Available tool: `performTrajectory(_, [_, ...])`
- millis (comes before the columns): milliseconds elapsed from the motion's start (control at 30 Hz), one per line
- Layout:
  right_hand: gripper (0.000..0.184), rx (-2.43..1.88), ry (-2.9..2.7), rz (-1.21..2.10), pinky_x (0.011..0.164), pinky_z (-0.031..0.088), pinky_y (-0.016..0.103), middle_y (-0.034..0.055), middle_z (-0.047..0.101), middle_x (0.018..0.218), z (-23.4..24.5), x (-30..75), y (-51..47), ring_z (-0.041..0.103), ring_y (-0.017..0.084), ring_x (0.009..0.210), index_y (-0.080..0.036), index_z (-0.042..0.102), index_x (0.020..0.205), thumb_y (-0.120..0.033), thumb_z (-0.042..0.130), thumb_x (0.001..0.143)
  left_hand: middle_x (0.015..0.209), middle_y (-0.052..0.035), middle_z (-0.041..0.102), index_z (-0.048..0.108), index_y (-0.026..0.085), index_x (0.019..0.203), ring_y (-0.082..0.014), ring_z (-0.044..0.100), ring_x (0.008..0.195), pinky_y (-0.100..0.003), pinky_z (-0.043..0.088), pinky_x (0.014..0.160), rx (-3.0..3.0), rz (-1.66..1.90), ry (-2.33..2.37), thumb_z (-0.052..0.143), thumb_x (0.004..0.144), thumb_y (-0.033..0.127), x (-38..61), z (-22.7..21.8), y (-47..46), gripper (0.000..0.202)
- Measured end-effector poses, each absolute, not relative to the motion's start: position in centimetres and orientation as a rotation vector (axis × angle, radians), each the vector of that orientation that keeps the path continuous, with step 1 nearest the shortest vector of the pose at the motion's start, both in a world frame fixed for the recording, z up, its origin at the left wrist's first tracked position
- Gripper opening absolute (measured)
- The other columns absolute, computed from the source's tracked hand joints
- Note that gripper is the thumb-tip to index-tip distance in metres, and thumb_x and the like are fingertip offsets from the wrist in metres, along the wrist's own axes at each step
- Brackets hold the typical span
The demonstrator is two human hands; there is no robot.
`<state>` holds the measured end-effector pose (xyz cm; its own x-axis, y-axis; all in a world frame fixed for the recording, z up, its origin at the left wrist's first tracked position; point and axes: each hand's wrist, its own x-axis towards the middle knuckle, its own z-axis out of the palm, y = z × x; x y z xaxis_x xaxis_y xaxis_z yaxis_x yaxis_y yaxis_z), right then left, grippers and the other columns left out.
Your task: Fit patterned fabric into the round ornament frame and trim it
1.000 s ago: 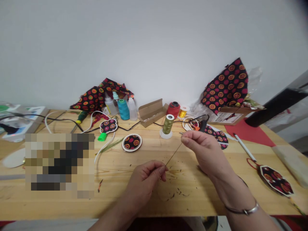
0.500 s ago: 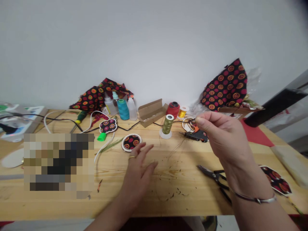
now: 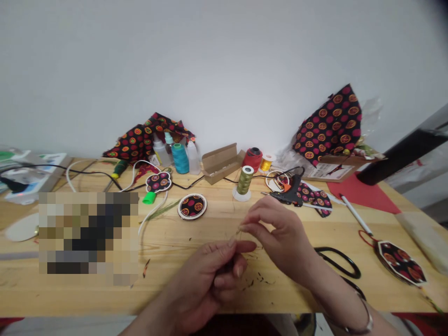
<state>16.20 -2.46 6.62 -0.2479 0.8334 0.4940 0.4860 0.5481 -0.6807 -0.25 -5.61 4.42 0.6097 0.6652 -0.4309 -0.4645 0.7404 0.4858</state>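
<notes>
My left hand (image 3: pixel 219 268) and my right hand (image 3: pixel 280 233) meet above the middle of the wooden table. Between their fingertips is a fine, pale thread (image 3: pixel 239 230), hard to see against the wood. The left thumb presses it on the index finger, while the other left fingers curl below. My right thumb and index finger pinch it just above. Behind the hands stands a spool of olive-green thread (image 3: pixel 244 181). Scissors with black handles (image 3: pixel 339 262) lie partly under my right forearm. A round patterned fabric piece with a white rim (image 3: pixel 192 206) rests behind my left hand.
At the back are a teal thread cone (image 3: pixel 181 158), an open cardboard box (image 3: pixel 222 165) and a red thread cone (image 3: pixel 252 158). A black glue gun (image 3: pixel 289 196) lies behind my right hand. On the right is an octagonal fabric pendant (image 3: pixel 401 262). Cables (image 3: pixel 101 173) cross the left side.
My right hand has come down and left from its raised position to meet my left hand. My left hand has turned and closed its spread fingers on the thread.
</notes>
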Motion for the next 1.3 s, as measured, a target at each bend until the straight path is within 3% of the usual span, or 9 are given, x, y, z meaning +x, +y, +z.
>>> performTrajectory(200, [0.013, -1.009, -2.033, 0.397, 0.063, 0.042, 0.028, 0.0014, 0.053, 0.070, 6.0, 16.3, -4.8, 0.048, 0.015, 0.073, -0.019, 0.067, 0.070, -0.011, 0.064, 0.081, 0.059, 0.0053, 0.047, 0.067, 0.010, 0.069, 0.0019, 0.021, 0.040, -0.011, 0.013, 0.038, 0.241, 0.695, 0.684, 0.075, 0.072, 0.024, -0.3, 3.6, -5.3, 0.016])
performTrajectory(533, [0.016, -0.887, -2.131, 0.453, 0.067, 0.044, 0.030, 0.0033, 0.059, 0.072, 5.1, 16.4, -6.4, 0.049, 0.016, 0.075, -0.017, 0.060, 0.074, -0.004, 0.056, 0.082, 0.054, 0.0074, 0.041, 0.068, 0.010, 0.072, 0.0001, 0.024, 0.042, -0.012, 0.013, 0.039, 0.312, 0.770, 0.720, 0.074, 0.073, 0.021, -0.1, 3.1, -5.1, 0.013])
performTrajectory(767, [0.014, -0.814, -2.268, 0.522, 0.067, 0.046, 0.028, 0.0010, 0.061, 0.070, 4.5, 16.7, -7.0, 0.050, 0.016, 0.075, -0.019, 0.060, 0.070, -0.014, 0.059, 0.083, 0.071, -0.0028, 0.063, 0.066, 0.010, 0.076, 0.0024, 0.027, 0.039, -0.012, 0.012, 0.038, 0.386, 0.809, 0.789, 0.072, 0.074, 0.022, -0.4, 3.3, -4.7, 0.013])
performTrajectory(1033, [0.020, -0.642, -2.387, 0.541, 0.065, 0.045, 0.024, -0.0024, 0.060, 0.065, 1.8, 16.9, -7.3, 0.052, 0.013, 0.069, -0.023, 0.063, 0.066, -0.033, 0.064, 0.083, 0.060, 0.0027, 0.053, 0.070, 0.007, 0.078, 0.0014, 0.032, 0.041, -0.012, 0.015, 0.040, 0.374, 0.862, 0.855, 0.076, 0.067, 0.017, -0.3, 3.2, -4.6, 0.017])
performTrajectory(1167, [0.023, -0.693, -2.296, 0.670, 0.064, 0.045, 0.025, -0.0012, 0.059, 0.066, 2.5, 17.7, -7.6, 0.053, 0.013, 0.071, -0.022, 0.062, 0.067, -0.032, 0.059, 0.087, 0.069, -0.0017, 0.060, 0.071, 0.008, 0.084, -0.0011, 0.035, 0.044, -0.015, 0.018, 0.041, 0.467, 0.860, 0.933, 0.073, 0.071, 0.023, -0.5, 3.4, -4.4, 0.020])
performTrajectory(1300, [0.016, -0.968, -2.123, 0.765, 0.065, 0.046, 0.026, 0.0005, 0.057, 0.070, 4.6, 19.0, -7.3, 0.054, 0.014, 0.074, -0.020, 0.061, 0.070, -0.019, 0.058, 0.086, 0.080, -0.0067, 0.071, 0.075, 0.017, 0.089, -0.0107, 0.047, 0.049, -0.022, 0.031, 0.047, 1.057, 0.771, 1.246, 0.065, 0.078, 0.031, -1.6, 3.9, -4.0, 0.021])
